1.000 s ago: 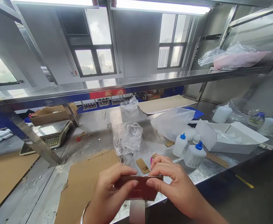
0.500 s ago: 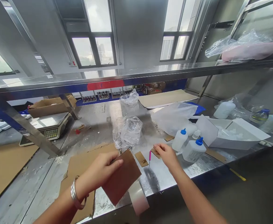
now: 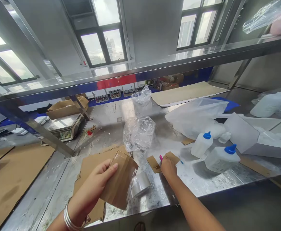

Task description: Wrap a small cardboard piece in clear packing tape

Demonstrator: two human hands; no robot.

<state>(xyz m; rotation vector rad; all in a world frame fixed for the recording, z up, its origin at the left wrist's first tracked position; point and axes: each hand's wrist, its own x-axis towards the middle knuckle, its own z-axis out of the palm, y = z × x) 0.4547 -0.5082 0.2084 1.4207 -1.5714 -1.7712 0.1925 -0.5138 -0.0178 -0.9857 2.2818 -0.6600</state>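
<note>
My left hand (image 3: 104, 175) is closed around the edge of a flat brown cardboard piece (image 3: 120, 184) with a glossy surface, thumb on top, tilted above the bench. My right hand (image 3: 168, 166) rests low over the metal bench, its fingers closed on a slim pink-handled tool (image 3: 161, 157); the tool's thin tip is hidden. Just left of that hand lies a small cardboard piece (image 3: 153, 164) with tiny dark bits on it. Another small cardboard piece (image 3: 173, 157) lies right behind the fingers. Between my hands sits a roll of clear tape (image 3: 141, 184).
Crumpled clear plastic (image 3: 140, 133) lies behind the hands. To the right stand two blue-capped bottles (image 3: 202, 145) (image 3: 222, 159) and a white box (image 3: 243, 134). A cardboard sheet (image 3: 89, 166) lies under my left hand. A metal shelf beam (image 3: 142, 75) crosses above; a scale (image 3: 65, 128) stands left.
My right hand has moved from a small cardboard piece to the pink-handled tool and closed on it. My left hand has tilted the larger cardboard piece. The view has turned slightly.
</note>
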